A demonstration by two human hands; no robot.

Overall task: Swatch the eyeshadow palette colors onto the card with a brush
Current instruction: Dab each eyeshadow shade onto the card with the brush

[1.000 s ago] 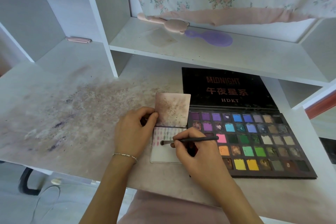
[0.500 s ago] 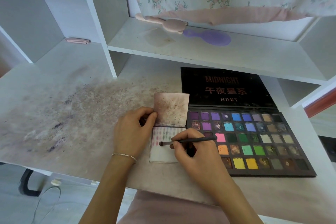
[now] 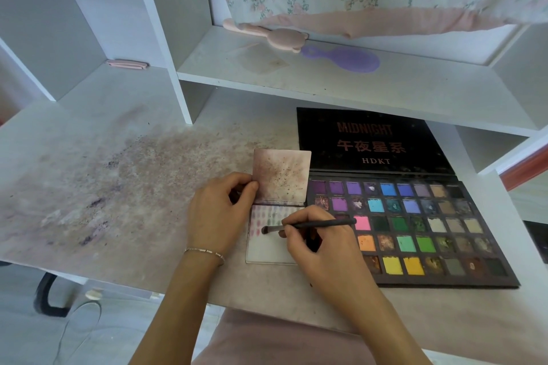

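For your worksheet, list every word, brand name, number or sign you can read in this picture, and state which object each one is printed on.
"MIDNIGHT": on the inside of the eyeshadow palette lid, top line.
"午夜星系": on the same lid, middle line.
"HDKT": on the same lid, bottom line.
Tiny print between the colour pans: too small to read.
The card and brush show no readable text.

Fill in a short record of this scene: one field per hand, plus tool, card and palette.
left hand: pinches the stained flap above the card
right hand: grips the brush
thin dark makeup brush: tip on the card
white swatch card: faint colour marks in its upper part
open black multicolour eyeshadow palette: right of card
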